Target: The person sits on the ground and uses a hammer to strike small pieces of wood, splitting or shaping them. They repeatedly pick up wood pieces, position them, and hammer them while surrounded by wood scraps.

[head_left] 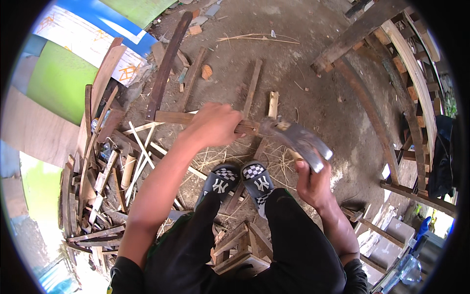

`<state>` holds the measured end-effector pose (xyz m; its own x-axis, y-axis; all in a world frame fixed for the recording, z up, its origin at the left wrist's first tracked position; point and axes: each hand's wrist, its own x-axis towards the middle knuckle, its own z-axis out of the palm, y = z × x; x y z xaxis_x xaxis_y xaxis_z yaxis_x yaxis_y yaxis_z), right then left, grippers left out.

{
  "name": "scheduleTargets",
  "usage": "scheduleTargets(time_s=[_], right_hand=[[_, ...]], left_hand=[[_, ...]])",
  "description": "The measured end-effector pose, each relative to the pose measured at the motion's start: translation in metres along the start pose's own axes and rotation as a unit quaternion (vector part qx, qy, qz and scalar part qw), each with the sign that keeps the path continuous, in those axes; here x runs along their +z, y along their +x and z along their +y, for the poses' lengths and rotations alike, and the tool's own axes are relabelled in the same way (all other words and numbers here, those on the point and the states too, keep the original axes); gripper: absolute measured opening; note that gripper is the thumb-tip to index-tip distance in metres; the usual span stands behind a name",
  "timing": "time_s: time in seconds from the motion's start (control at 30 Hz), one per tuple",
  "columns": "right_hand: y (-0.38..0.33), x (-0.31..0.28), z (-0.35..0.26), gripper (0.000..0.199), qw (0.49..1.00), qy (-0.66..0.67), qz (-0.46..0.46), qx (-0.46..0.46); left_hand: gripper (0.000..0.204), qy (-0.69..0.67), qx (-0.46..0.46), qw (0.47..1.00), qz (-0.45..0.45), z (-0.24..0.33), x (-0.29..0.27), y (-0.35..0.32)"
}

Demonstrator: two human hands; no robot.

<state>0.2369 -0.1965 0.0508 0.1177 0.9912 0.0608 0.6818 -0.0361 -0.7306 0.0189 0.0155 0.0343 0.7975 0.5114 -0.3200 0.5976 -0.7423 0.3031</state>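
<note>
My left hand point(219, 123) is closed around a brown wooden batten point(174, 117), which lies crosswise in front of me. Its right end sticks out past my fingers. In my closed right hand point(313, 185) is a claw hammer point(301, 142), its metal head smeared by motion and most of its handle hidden. The face of the hammer is beside the batten's right end; whether they touch I cannot tell. Beyond the batten, a dark board point(169, 63), a thinner strip point(193, 81), another strip point(253, 85) and a pale wood piece point(273, 104) lie pointing away from me.
Scrap wood point(100, 196) is heaped at the left, beside coloured panels point(63, 81). A timber rack point(362, 98) stands at the right. Straw lies around my sandals point(254, 183). A small wooden stool point(242, 262) is between my legs, and a clear plastic bottle point(409, 269) is at lower right.
</note>
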Motion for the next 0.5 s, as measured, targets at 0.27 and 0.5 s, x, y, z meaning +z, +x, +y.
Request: scheduleTargets(time_s=[0.27,0.5], right_hand=[[0.02,0.016,-0.021,0.021,0.988,-0.147,-0.051,-0.004],[0.03,-0.005,-0.022,0.03,0.986,0.014,0.137,-0.096]], left_hand=[[0.013,0.019,-0.005,1.0,0.0,0.002,-0.001,0.001],[0.014,0.03,-0.014,0.999,-0.003,0.004,0.002,-0.006]])
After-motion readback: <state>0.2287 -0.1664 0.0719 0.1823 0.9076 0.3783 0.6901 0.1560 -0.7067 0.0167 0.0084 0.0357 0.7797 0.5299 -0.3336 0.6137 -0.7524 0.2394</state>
